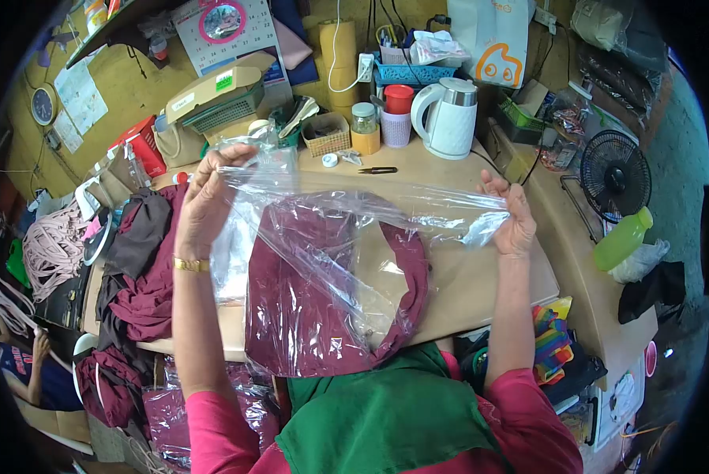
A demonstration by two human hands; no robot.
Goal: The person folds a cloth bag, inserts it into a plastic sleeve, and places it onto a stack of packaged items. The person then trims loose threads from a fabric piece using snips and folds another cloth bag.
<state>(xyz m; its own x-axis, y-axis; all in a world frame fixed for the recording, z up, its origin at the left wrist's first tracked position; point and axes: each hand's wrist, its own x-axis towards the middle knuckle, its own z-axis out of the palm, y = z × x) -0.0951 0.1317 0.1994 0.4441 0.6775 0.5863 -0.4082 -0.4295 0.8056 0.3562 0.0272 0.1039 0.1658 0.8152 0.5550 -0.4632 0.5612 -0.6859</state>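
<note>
A clear plastic bag is stretched between my raised hands above the table. My left hand pinches its upper left edge, and my right hand grips the opposite end, where the film is bunched. Inside or beneath the film lies a folded maroon cloth item with a curved strap or band looping out to its right. The film's glare hides whether the cloth is wholly inside the bag. More clear plastic lies just right of my left forearm.
Maroon and dark cloth is piled at the left. Along the back stand a white kettle, a lilac cup and a basket; small snips lie before them. A black fan and green bottle are at right. Another person sits lower left.
</note>
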